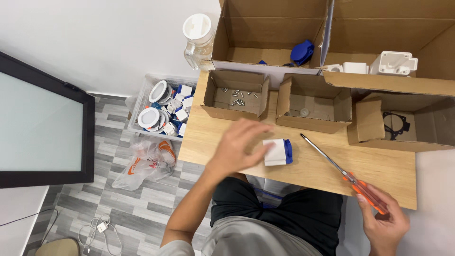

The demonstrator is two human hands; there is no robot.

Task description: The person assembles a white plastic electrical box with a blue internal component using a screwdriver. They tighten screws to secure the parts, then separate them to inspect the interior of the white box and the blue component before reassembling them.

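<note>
Head view, left hand (239, 147): fingers loosely spread, reaching over the white-and-blue socket (278, 152) on the wooden table (313, 166).
Right hand (385, 223): pinching the orange-handled screwdriver (342, 173).

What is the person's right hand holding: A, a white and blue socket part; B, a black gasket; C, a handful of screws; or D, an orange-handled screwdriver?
D: the right hand grips the orange-handled screwdriver by its handle, the shaft pointing up over the wooden table, while the left hand rests by the white and blue socket part.
</note>
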